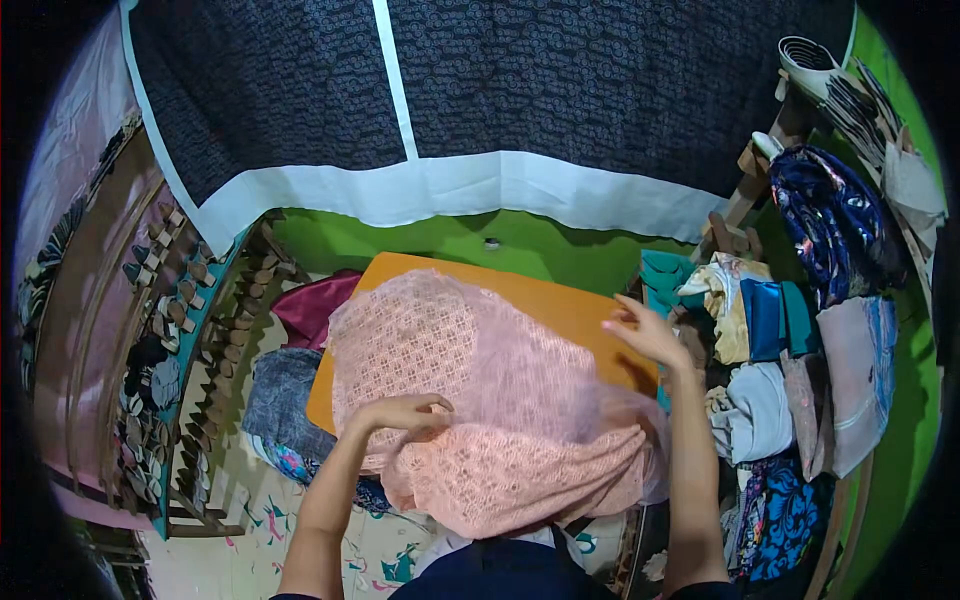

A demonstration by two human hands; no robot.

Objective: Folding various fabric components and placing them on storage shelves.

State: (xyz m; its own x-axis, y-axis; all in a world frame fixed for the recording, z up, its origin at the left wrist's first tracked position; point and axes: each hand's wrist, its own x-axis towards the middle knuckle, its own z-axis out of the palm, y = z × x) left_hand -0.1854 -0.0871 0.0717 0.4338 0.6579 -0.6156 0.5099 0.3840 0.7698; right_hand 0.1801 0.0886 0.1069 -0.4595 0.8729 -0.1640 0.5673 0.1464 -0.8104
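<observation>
A pink lace cloth (470,390) lies spread over an orange board (560,305), with its near part bunched toward my lap. My left hand (405,413) rests on the cloth's left middle, fingers curled into the lace. My right hand (645,333) is at the cloth's far right edge, over the board's right side, its fingers pinching the thin fabric there.
A heap of folded clothes (770,390) in blue, white, teal and cream sits to the right. Denim and magenta fabric (290,380) lie left of the board. A dark patterned curtain with a white border (450,100) hangs ahead above a green wall. A patterned mat (370,560) covers the floor.
</observation>
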